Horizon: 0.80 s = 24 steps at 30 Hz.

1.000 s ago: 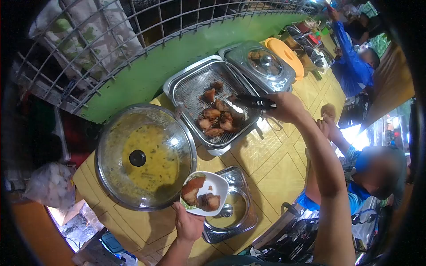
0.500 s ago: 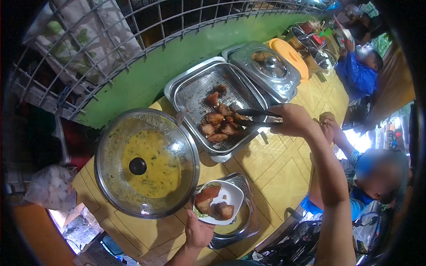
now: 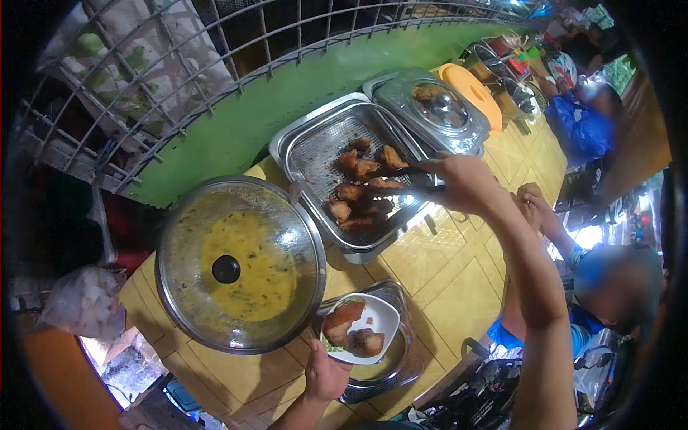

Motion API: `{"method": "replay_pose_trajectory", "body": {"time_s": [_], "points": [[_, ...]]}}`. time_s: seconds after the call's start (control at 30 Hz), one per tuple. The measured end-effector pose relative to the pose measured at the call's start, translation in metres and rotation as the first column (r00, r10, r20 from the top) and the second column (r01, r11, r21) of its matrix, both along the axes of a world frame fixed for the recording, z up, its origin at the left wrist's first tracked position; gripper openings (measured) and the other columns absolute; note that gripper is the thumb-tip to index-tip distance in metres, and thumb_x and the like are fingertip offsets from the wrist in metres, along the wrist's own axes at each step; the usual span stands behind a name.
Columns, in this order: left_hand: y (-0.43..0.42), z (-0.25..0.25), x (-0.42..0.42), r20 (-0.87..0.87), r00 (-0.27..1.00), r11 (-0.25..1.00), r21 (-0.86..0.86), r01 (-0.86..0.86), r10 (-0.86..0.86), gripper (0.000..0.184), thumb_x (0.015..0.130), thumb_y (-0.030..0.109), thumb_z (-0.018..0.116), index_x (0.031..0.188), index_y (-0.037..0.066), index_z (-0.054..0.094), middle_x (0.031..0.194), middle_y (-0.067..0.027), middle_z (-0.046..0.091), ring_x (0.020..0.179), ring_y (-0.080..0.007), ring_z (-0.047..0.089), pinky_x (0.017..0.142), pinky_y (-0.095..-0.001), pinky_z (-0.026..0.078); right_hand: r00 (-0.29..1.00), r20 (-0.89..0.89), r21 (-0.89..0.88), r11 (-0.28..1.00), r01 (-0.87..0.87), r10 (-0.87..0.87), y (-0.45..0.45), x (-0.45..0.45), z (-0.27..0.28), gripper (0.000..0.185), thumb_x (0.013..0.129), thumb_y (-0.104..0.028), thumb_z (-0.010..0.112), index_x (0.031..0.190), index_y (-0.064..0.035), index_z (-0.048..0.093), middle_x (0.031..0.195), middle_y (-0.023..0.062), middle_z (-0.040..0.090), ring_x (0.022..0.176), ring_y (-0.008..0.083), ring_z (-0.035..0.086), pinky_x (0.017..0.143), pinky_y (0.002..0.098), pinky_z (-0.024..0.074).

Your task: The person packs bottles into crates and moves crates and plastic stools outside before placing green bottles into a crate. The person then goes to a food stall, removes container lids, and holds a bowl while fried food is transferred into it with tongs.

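Observation:
My left hand [image 3: 327,373] grips the edge of a small white bowl [image 3: 383,315], thumb over the rim. In the bowl lie two browned fried meat pieces [image 3: 367,342] and a bit of green leaf. My right hand [image 3: 469,185] is closed around black tongs [image 3: 424,190], whose arms reach over the right side of a metal tray [image 3: 290,136]. Several fried meat pieces [image 3: 349,191] sit on the tray's perforated base. The tongs' arms are apart among the pieces; whether they pinch one I cannot tell.
A large pot with a glass lid [image 3: 251,236] holds yellow soup, left of the tray. Behind stands a covered metal tray [image 3: 459,122] beside an orange lid [image 3: 473,93]. Beneath the bowl is a clear-lidded container [image 3: 412,358]. A person [image 3: 609,287] sits at the right table edge.
My right hand has shifted slightly up and left, and the tongs' arms have spread. Some meat pieces in the tray have been moved about. The bowl has moved slightly right in view.

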<state>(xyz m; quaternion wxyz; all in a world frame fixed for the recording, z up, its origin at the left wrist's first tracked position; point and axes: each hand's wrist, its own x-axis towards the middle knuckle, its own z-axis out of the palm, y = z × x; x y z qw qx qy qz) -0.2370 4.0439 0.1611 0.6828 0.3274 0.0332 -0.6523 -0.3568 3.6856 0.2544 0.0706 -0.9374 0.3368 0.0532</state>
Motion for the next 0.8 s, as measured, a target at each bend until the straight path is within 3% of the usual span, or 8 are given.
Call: {"method": "replay_pose_trajectory", "body": {"time_s": [0.17, 0.27, 0.43, 0.5, 0.57, 0.67, 0.7, 0.8], "points": [[-0.003, 0.007, -0.002, 0.02, 0.997, 0.997, 0.021, 0.071, -0.072, 0.078, 0.094, 0.064, 0.03, 0.146, 0.006, 0.027, 0.144, -0.0133, 0.04, 0.131, -0.0299, 0.042, 0.108, -0.0478, 0.035, 0.972, -0.22, -0.045, 0.994, -0.099, 0.087, -0.021, 0.037, -0.03, 0.029, 0.07, -0.017, 0.069, 0.099, -0.0131, 0.067, 0.085, 0.0104, 0.066, 0.083, 0.0336, 0.066, 0.069, 0.0424, 0.0525], [-0.005, 0.007, -0.002, 0.024, 0.998, 0.999, -0.003, 0.054, -0.054, 0.078, 0.094, 0.064, 0.03, 0.146, 0.006, 0.026, 0.144, -0.0133, 0.04, 0.132, -0.0297, 0.041, 0.109, -0.0469, 0.034, 0.983, -0.172, 0.127, 0.991, -0.045, 0.066, -0.03, 0.028, -0.027, 0.026, 0.069, -0.018, 0.07, 0.095, -0.0125, 0.067, 0.079, 0.0114, 0.066, 0.082, 0.0337, 0.066, 0.069, 0.0428, 0.052], [-0.018, 0.009, 0.003, 0.031, 0.999, 0.998, -0.057, 0.033, -0.031, 0.073, 0.096, 0.061, 0.028, 0.145, 0.007, 0.028, 0.144, -0.0133, 0.04, 0.132, -0.0296, 0.041, 0.109, -0.0465, 0.035, 0.998, -0.052, 0.41, 0.912, -0.003, 0.027, -0.055, -0.032, -0.026, 0.043, 0.074, -0.025, 0.076, 0.115, -0.0139, 0.066, 0.089, 0.0109, 0.069, 0.078, 0.0212, 0.064, 0.074, 0.0339, 0.0491], [-0.025, 0.002, 0.005, -0.016, 1.0, 0.996, -0.09, 0.02, -0.022, 0.072, 0.097, 0.06, 0.028, 0.145, 0.007, 0.029, 0.143, -0.0133, 0.041, 0.131, -0.0297, 0.042, 0.109, -0.0467, 0.035, 0.987, 0.011, 0.593, 0.796, 0.124, -0.162, -0.054, -0.054, -0.028, 0.046, 0.072, -0.021, 0.077, 0.115, -0.0096, 0.065, 0.092, 0.0138, 0.07, 0.087, 0.0237, 0.066, 0.079, 0.0355, 0.0495], [-0.031, 0.0, 0.003, -0.061, 0.998, 0.995, -0.1, -0.002, -0.004, 0.07, 0.097, 0.059, 0.027, 0.145, 0.007, 0.029, 0.143, -0.0132, 0.041, 0.13, -0.0297, 0.043, 0.109, -0.0469, 0.035, 0.985, -0.032, 0.576, 0.803, 0.155, -0.167, -0.043, -0.053, -0.015, 0.049, 0.073, -0.023, 0.078, 0.118, -0.0094, 0.064, 0.095, 0.014, 0.07, 0.09, 0.0237, 0.065, 0.081, 0.034, 0.0493], [-0.036, -0.001, 0.003, -0.048, 0.998, 0.991, -0.129, -0.041, 0.035, 0.07, 0.097, 0.057, 0.032, 0.143, 0.004, 0.03, 0.142, -0.0142, 0.041, 0.13, -0.0303, 0.044, 0.108, -0.0472, 0.036, 0.994, 0.106, 0.21, 0.977, 0.016, -0.039, -0.023, -0.037, -0.018, 0.049, 0.074, -0.029, 0.077, 0.117, -0.0116, 0.064, 0.098, 0.014, 0.068, 0.09, 0.0295, 0.066, 0.078, 0.0386, 0.0511], [-0.035, -0.002, 0.003, -0.046, 0.998, 0.992, -0.121, -0.04, 0.035, 0.07, 0.097, 0.057, 0.032, 0.143, 0.004, 0.03, 0.142, -0.0142, 0.041, 0.13, -0.0303, 0.044, 0.108, -0.0472, 0.036, 0.993, 0.108, 0.218, 0.976, 0.016, -0.041, -0.017, -0.031, -0.018, 0.049, 0.074, -0.029, 0.077, 0.117, -0.0116, 0.064, 0.098, 0.014, 0.068, 0.09, 0.0295, 0.066, 0.078, 0.0386, 0.0511], [-0.032, -0.002, 0.0, -0.034, 0.999, 0.995, -0.094, -0.037, 0.034, 0.068, 0.098, 0.056, 0.032, 0.143, 0.006, 0.03, 0.144, -0.014, 0.039, 0.131, -0.0303, 0.042, 0.109, -0.0473, 0.036, 0.998, -0.04, -0.064, 0.997, 0.041, -0.044, 0.013, 0.018, 0.001, 0.042, 0.076, -0.037, 0.074, 0.107, -0.0094, 0.065, 0.09, 0.0142, 0.063, 0.08, 0.0359, 0.065, 0.068, 0.0461, 0.0508]]}}
